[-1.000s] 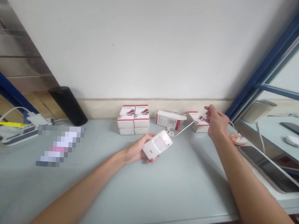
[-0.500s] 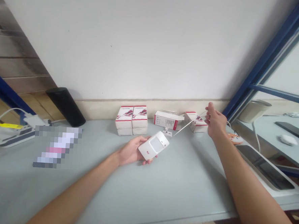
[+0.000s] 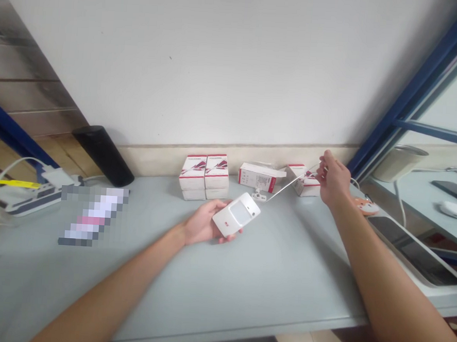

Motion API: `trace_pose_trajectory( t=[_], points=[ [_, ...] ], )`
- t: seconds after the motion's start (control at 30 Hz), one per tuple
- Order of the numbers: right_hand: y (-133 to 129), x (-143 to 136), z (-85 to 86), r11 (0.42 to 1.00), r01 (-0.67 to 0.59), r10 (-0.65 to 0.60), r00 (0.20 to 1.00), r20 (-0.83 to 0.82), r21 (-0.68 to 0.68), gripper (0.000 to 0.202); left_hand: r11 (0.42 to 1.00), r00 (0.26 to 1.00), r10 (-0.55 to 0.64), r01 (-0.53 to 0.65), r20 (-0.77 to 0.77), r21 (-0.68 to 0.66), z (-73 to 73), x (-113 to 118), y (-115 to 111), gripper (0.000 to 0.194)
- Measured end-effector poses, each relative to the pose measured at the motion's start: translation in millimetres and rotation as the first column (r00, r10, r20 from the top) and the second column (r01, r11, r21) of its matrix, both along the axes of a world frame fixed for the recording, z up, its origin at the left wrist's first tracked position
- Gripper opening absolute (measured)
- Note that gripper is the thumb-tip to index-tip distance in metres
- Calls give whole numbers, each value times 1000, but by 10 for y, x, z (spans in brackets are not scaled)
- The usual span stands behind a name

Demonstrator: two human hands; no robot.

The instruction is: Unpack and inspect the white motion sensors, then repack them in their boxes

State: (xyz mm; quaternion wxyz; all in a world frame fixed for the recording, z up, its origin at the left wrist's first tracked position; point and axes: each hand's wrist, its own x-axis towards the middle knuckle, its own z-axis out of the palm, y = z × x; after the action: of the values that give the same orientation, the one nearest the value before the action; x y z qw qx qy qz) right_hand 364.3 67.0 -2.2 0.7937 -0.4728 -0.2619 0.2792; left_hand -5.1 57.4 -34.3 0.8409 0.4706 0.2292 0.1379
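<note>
A white motion detector (image 3: 231,224) with a pale window and a small red mark lies in my left hand (image 3: 205,222), its front facing up. The fingers wrap round its underside and lower edge. From near the detector's upper right corner a thin silvery antenna rod (image 3: 288,184) slants up to the right. My right hand (image 3: 334,180) pinches the far end of this rod, raised above the table; the fingertips partly hide that end. Just beyond the detector sits a small white bracket (image 3: 259,195) on the table.
Behind stand several red-and-white boxes (image 3: 203,182), an opened box (image 3: 257,178) and another box (image 3: 303,182). Left are a black cylinder (image 3: 105,156), a power strip (image 3: 37,198) and a blurred-out phone-like item (image 3: 94,217). At right, an orange figure (image 3: 365,206) and a dark-screened device (image 3: 413,249) lie beside a mirror.
The view has shifted slightly, so the table and boxes sit a little higher in it. Both hands keep their hold on the detector and rod, almost unmoved relative to each other.
</note>
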Motion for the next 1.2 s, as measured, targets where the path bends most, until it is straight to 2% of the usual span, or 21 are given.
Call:
trace_pose_trajectory(
  t=[0.43,0.73,1.03,1.2],
  points=[
    [40,-58,-47,1000,15,-15,1000,-6,-19,36,1000,1000,10,-9,15,-25,37,-9,-20,46],
    [61,-48,-82,1000,-1,1,999,54,-9,37,1000,1000,18,-17,20,-15,-6,-13,-15,48],
    [140,-79,-234,989,131,-115,974,194,-71,43,1000,999,26,-25,35,-10,26,0,-27,47],
    [129,-91,-269,982,164,-134,958,255,-98,34,999,999,29,-28,30,-26,13,-11,-11,45]
  ],
)
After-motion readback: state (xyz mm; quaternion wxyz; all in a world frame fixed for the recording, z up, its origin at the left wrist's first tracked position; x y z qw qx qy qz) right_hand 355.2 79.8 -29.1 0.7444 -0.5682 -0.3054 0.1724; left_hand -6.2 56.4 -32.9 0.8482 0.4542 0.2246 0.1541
